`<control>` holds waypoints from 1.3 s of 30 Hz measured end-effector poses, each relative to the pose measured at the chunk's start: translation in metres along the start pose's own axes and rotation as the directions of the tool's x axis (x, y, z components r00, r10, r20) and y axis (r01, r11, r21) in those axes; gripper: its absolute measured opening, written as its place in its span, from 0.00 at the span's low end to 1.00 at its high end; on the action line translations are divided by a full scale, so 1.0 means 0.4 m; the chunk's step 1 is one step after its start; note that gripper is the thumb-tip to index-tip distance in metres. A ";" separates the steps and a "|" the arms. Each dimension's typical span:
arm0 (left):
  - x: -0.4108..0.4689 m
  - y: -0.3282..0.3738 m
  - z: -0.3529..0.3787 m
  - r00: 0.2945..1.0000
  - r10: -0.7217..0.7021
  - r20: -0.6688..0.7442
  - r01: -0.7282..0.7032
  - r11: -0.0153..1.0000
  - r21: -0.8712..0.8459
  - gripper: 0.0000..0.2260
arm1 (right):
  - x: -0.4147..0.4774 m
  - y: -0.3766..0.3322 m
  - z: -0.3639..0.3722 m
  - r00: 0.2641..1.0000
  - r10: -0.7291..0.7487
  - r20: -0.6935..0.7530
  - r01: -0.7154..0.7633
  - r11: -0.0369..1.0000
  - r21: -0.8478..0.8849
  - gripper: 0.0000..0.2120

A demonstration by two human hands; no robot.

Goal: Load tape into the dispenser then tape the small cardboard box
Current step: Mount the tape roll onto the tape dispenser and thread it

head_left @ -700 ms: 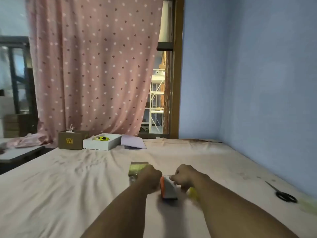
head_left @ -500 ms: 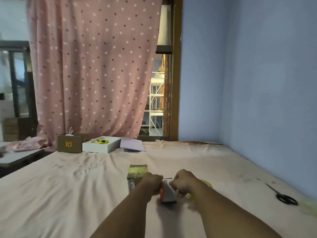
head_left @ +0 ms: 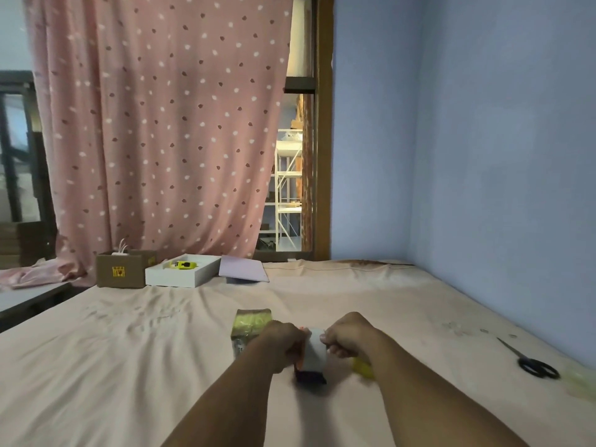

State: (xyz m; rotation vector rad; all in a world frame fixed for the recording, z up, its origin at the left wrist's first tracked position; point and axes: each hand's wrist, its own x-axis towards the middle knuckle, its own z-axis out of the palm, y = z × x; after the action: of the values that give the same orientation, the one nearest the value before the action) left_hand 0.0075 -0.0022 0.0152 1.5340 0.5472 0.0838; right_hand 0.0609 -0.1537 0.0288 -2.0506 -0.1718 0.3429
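Note:
My left hand point(head_left: 281, 345) grips the left side of a small grey tape dispenser with an orange edge point(head_left: 312, 358), held upright just above the bed. My right hand point(head_left: 346, 337) has its fingers pinched shut at the dispenser's top right corner; what they pinch is too small to make out. A yellow tape roll point(head_left: 362, 369) shows under my right wrist, mostly hidden. A plastic-wrapped pack of yellowish tape rolls point(head_left: 251, 322) lies just behind my left hand. The small brown cardboard box point(head_left: 121, 271) stands far back on the left.
I work on a bed with a pink sheet point(head_left: 129, 366). Black scissors point(head_left: 533, 362) lie near the blue wall on the right. A white tray point(head_left: 167, 279) holding a yellow item and a lilac sheet point(head_left: 243, 269) sit at the back by the curtain.
Both hands stay on the dispenser in about the same spot. The right hand's fingers have shifted to the dispenser's top corner, and the yellow roll is more hidden under the wrist.

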 end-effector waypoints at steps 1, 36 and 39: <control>0.000 0.000 0.000 1.000 0.014 0.028 -0.013 0.999 -0.051 0.05 | 0.002 -0.005 -0.006 1.000 0.000 -0.012 0.000 1.000 0.022 0.08; 0.084 -0.081 0.107 0.967 0.167 -0.194 -0.177 0.984 -0.034 0.06 | 0.189 0.068 -0.035 0.938 -0.314 -0.147 0.071 0.589 -0.805 0.15; 0.088 -0.084 0.102 0.961 0.177 -0.212 -0.185 0.982 -0.020 0.10 | 0.167 0.068 -0.060 0.928 -0.346 -0.137 0.112 0.611 -0.784 0.14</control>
State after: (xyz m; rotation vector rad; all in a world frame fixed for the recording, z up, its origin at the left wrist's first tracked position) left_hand 0.0445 -0.0281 -0.0290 1.5434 0.5662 0.3993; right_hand 0.1312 -0.1694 0.0045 -2.8577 -0.4769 -0.2536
